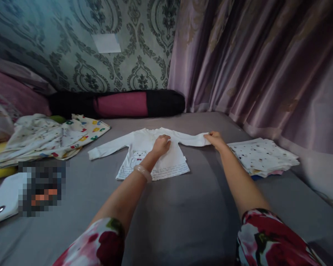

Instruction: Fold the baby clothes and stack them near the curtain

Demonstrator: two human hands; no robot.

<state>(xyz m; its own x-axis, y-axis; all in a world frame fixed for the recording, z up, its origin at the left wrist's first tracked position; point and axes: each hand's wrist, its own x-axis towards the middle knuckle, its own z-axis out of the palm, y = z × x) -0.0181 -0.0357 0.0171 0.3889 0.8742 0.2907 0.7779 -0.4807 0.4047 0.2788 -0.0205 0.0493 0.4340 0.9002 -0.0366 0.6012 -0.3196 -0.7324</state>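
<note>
A small white long-sleeved shirt (144, 153) with a bear print lies flat on the grey bed (183, 214), sleeves spread to both sides. My left hand (161, 144) rests on the shirt's chest near the collar, fingers curled down onto the fabric. My right hand (215, 139) pinches the cuff of the shirt's right sleeve, stretched out toward the right. A pale bracelet sits on my left wrist.
A folded stack of dotted clothes (262, 157) lies at the right. A loose pile of printed clothes (47, 136) lies at the left. A black and pink bolster (119, 103) runs along the wall. Curtains (266, 66) hang at the right. A white device (2, 201) lies at the left edge.
</note>
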